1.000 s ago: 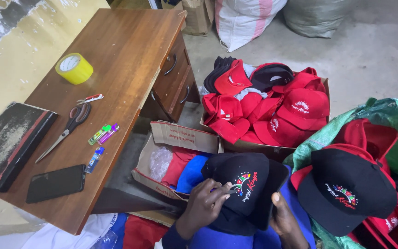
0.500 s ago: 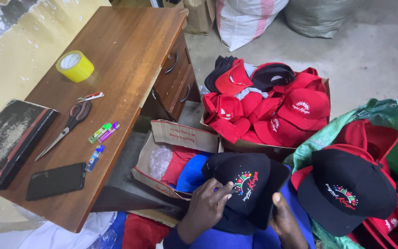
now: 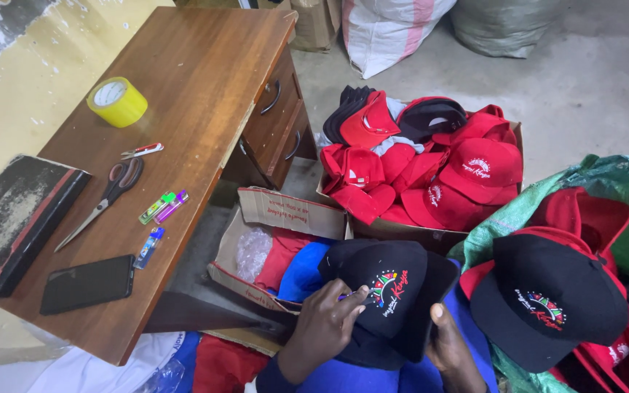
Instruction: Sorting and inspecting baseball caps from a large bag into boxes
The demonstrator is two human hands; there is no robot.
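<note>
- Pinching a thin blue tool [image 3: 354,296] in the left hand [image 3: 322,327], fingers closed narrow around it, tip resting on the coloured embroidered badge of a black cap [image 3: 402,291].
- Steadying that black cap with the right hand [image 3: 451,348] at 5 o'clock of it, thumb on the edge and fingers hidden beneath, apparently holding it.
- Keeping the black cap in the lap at 6 o'clock of the view, over blue cloth.
- Judging progress: working on a single cap, with one second black cap [image 3: 547,298] bearing the same badge lying at 3 o'clock on a green sack [image 3: 606,182]. Cannot tell which caps are finished.
- Seeing many red caps [image 3: 482,171], and a few black ones, heaped in a cardboard box [image 3: 402,229] at 12 o'clock of the hands, so probably plenty waiting.
- Noting an open brown carton [image 3: 285,211] at 10 o'clock of the hands, flap printed in red, holding clear plastic, red cloth and blue cloth.
- Noting a white sack with a pink stripe [image 3: 391,25] and a grey sack [image 3: 504,25] standing on the floor at 12 o'clock.
- Seeing on the wooden worktop [image 3: 198,80] at 9 to 11 o'clock: a yellow tape roll [image 3: 116,102], scissors [image 3: 107,200], small coloured lighters [image 3: 163,207], a dark phone [image 3: 87,282] and a worn black book [image 3: 16,218] with a red edge.
</note>
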